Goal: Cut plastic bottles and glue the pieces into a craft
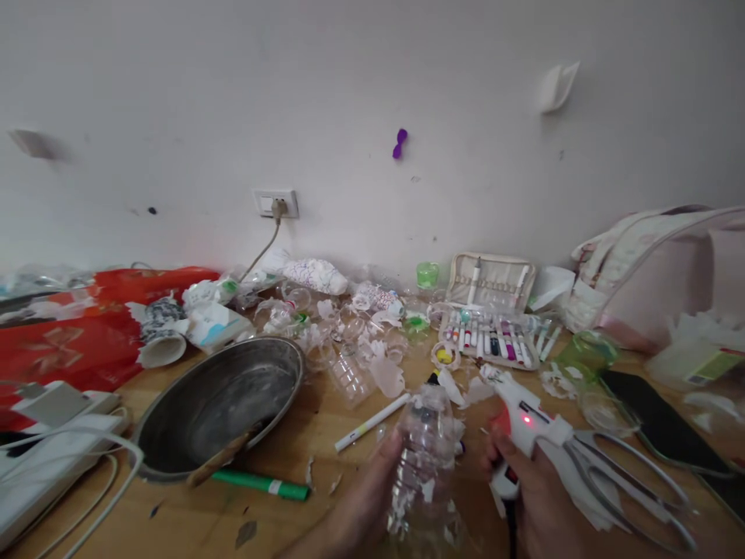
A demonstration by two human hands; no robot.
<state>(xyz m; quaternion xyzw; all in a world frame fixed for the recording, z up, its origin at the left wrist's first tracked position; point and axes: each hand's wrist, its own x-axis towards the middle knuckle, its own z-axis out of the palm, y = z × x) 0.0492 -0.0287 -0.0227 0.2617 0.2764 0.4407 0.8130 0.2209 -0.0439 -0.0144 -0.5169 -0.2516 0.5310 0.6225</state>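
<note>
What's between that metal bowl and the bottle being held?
A white pen, clear ribbed plastic and small scraps lie there, with a green tube nearer the bowl, in the head view.

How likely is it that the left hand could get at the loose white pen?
Probably yes: the white pen lies close by the left hand with nothing seen on top of it. That hand is on the bottle, though, so it would likely need to let go first.

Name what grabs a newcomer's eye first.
Probably the glowing red light on the white gun-shaped tool in the right hand, beside the clear bottle in the left hand. Then the dark basin, left of centre, and the red bag at far left. Higher up, a purple shape on the wall.
</note>
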